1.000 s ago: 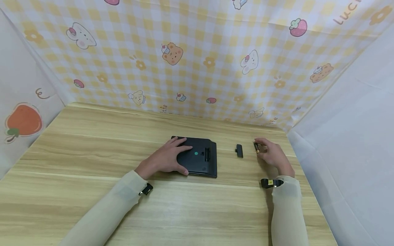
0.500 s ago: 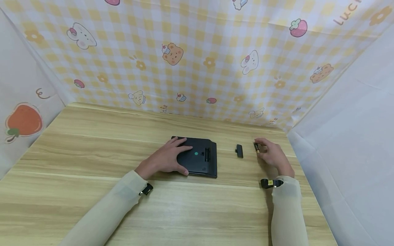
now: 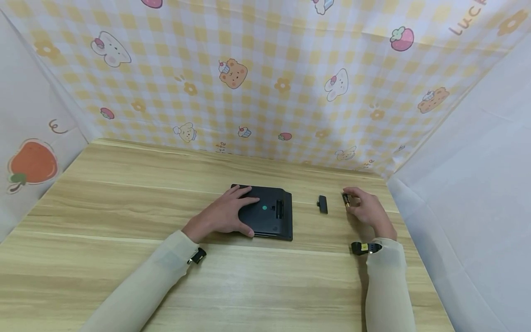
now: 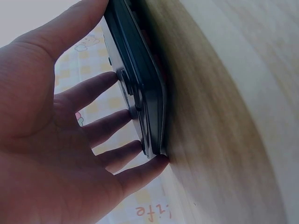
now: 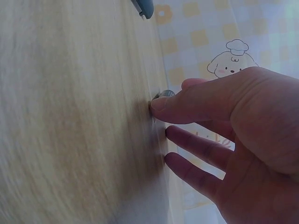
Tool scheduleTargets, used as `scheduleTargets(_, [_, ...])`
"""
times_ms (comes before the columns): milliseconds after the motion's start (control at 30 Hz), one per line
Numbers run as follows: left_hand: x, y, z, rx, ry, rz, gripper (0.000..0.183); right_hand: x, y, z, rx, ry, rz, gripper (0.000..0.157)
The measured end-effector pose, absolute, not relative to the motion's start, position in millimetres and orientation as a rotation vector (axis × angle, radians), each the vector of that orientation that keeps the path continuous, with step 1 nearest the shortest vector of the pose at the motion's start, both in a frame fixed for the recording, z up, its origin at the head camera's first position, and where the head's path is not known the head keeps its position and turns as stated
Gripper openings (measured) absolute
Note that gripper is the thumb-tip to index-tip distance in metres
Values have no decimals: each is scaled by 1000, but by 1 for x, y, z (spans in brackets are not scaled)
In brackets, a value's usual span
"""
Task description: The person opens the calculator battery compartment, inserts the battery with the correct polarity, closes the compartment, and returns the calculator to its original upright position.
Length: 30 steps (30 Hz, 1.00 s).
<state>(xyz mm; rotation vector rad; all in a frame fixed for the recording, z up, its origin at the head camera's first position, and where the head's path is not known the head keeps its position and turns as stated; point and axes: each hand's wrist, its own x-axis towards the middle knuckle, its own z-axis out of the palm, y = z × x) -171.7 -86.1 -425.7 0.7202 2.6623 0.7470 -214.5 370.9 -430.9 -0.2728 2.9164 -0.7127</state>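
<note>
Gingham backdrop [image 3: 290, 69]: hangs along the rear table edge, bounding room beyond the grip
Wood-grain tabletop [image 3: 249, 286]: widest room lies on the near side and leftward of the right hand [image 3: 367, 210]; the right edge is close to that hand
Black calculator, by its look [image 3: 265, 223]: underside up, under the left hand [image 3: 221, 214], well left of the pinch
Left hand: fingers straight and spread, resting on the casing, thumb at its near edge
Right hand: thumb and fingertips clamped on a battery [image 3: 346, 200]
Battery compartment [image 3: 280, 208]: uncovered, casing side facing the pinch; contents too dark to tell
Battery cover [image 3: 323, 204]: loose, between casing and pinch
Battery: contact with tabletop cannot be told; step judged as pick-up, next move calling for a firm pinch and, if leftward, clearance over the cover
</note>
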Motion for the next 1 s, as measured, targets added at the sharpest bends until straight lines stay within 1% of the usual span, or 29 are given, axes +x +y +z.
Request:
scheduleTargets(433, [-171, -86, -424, 714, 2665, 746, 97, -215, 372, -432, -266, 2922, -715, 57])
scheduleTargets(1000, [-172, -86, -426, 714, 2662, 729, 98, -215, 372, -432, -284, 2919, -736, 60])
